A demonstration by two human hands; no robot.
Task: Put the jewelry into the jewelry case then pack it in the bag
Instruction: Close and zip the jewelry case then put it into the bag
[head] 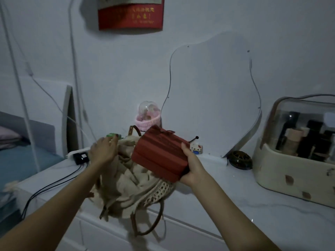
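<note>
1. The bag [130, 180], a beige fabric and woven one with brown straps, slumps on the white dresser [235, 196], its mouth open upward
2. The right hand [192, 165] grips the red case [159, 153], thumb on its top face and fingers curled under its near end; the case is closed, tilted, and held just above the bag's mouth, at its right side
3. The left hand [103, 151] is on the bag's far-left rim; the blur hides whether its fingers pinch the fabric or only touch it, so its grip cannot be told
4. Left of the bag lies a black adapter [81, 158] with cables
5. Behind the bag stands a pink dome [148, 115]
6. Right of the bag are a small cat figure [196, 148], a dark round dish [239, 159] and, farthest right, a clear-lidded organizer [297, 151] holding bottles
</note>
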